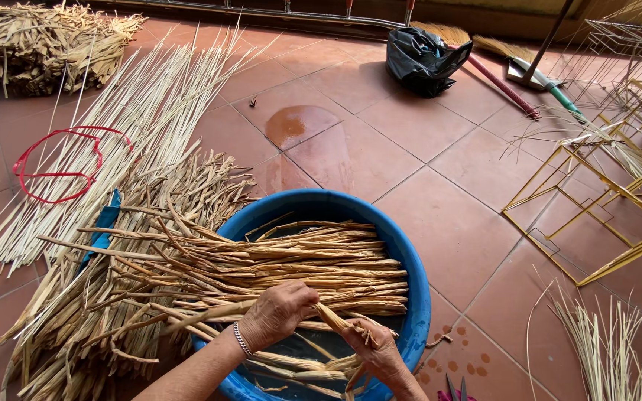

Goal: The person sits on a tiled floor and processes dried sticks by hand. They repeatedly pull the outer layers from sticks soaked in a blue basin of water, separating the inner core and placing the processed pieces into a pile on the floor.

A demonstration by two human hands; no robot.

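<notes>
Tan dried stalks [284,263] across blue basin [403,252]

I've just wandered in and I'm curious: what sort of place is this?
Probably a home workshop or courtyard for weaving plant fibre. Dried stalks soak in a blue basin, pale reeds lie on the tiled floor, and yellow wire frames wait nearby.

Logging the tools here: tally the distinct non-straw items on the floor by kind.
Blue basin: 1
Black bag: 1
Brooms: 2
Red wire loop: 1
Yellow wire frame: 1
Total: 6
The left hand and right hand both grip wet straw over the basin.
</notes>
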